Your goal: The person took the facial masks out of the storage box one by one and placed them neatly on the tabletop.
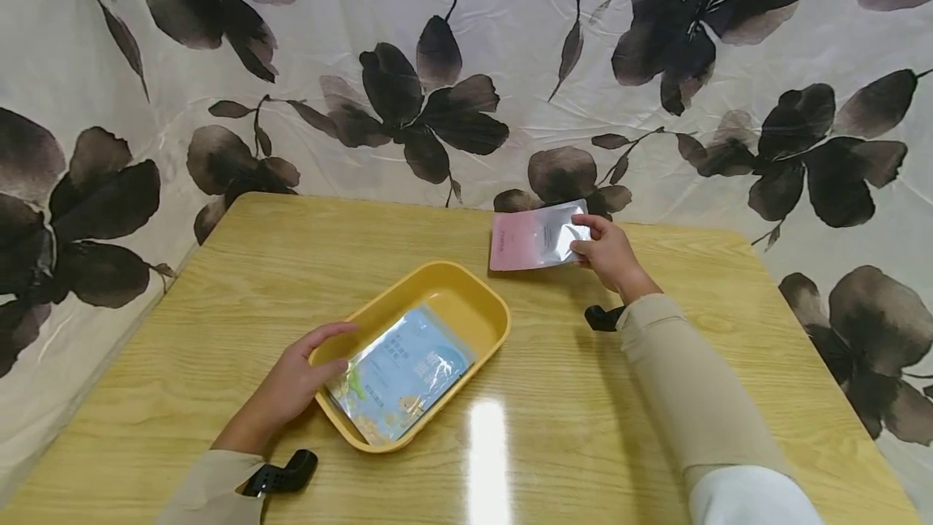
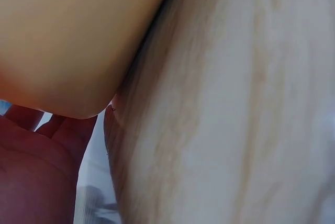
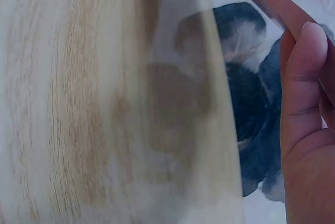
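In the head view my right hand pinches a flat pink-and-silver foil pouch by its silver right end, over the table's far edge. The thumb is on the near face. My left hand holds the left side of a yellow plastic tray, thumb over the rim. A light blue printed pouch lies inside the tray, close to that thumb. In the left wrist view the tray wall covers the fingertips of the left hand. The right wrist view shows the right thumb bent in.
The tray stands on a light wood-grain table, set at a slant. Behind the table hangs a pale cloth with dark flowers. Black wrist devices sit at both cuffs.
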{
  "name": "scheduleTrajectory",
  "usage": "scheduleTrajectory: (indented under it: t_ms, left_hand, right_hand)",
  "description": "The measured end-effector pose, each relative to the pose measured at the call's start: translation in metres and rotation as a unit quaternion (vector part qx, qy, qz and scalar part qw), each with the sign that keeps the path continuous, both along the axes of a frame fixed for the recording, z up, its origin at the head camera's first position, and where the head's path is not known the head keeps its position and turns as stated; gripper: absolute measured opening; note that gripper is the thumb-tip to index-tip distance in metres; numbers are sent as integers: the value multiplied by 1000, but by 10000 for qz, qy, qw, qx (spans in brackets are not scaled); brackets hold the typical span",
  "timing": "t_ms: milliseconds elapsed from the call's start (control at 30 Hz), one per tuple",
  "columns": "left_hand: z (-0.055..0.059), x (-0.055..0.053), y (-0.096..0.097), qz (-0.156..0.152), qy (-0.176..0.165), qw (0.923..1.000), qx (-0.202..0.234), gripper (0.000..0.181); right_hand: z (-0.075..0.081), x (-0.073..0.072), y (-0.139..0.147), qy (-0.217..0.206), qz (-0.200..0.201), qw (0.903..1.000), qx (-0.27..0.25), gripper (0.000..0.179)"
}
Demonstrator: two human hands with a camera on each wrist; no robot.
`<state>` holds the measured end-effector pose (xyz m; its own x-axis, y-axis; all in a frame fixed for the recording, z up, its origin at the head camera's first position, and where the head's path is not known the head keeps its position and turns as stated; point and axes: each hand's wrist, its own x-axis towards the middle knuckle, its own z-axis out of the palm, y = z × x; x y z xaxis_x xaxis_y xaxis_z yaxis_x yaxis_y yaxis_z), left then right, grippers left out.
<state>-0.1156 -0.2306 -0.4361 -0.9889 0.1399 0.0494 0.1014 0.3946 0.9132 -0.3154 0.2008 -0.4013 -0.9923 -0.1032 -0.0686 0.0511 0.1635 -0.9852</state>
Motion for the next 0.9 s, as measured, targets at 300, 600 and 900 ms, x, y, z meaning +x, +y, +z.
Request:
scheduleTrajectory:
  t_ms: [300,600,900]
  left_hand:
    - [-3,2,0,35,14,10000,80,43]
    - [0,1,1,59,-2,10000,56,44]
    - [-1,1,1,95,-47,9999,90,43]
  right_hand:
    - [-25,-17,3,-158,-128,9998,23,53]
    - [-32,-23,6,-269,-77,9995,161,52]
    - [-32,-36,9,-165,287,9928,1150,51]
